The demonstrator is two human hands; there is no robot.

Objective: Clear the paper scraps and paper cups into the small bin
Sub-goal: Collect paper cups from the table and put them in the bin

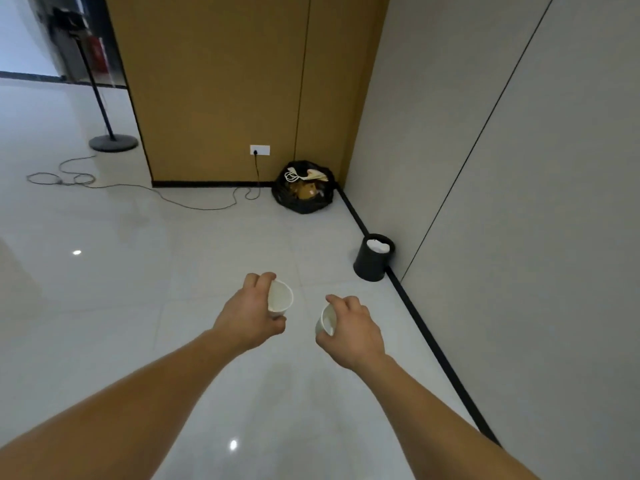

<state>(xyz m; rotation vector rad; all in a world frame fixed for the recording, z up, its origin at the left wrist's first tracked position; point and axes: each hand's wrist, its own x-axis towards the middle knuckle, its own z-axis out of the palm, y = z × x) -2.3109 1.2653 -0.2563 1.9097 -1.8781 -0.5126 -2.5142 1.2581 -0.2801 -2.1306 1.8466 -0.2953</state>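
Both hands grip white paper cups, left hand (251, 315) one (280, 296), right hand (351, 332) another (325, 322); small black round bin (372, 263) near, already holding white paper; cups not yet dropped.

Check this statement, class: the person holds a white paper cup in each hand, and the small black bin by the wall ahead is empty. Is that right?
Not quite. The head view shows the small black bin already has white paper in it, so it is not empty. The rest stands: the left hand holds one paper cup, the right hand another cup, and the bin stands by the wall ahead.
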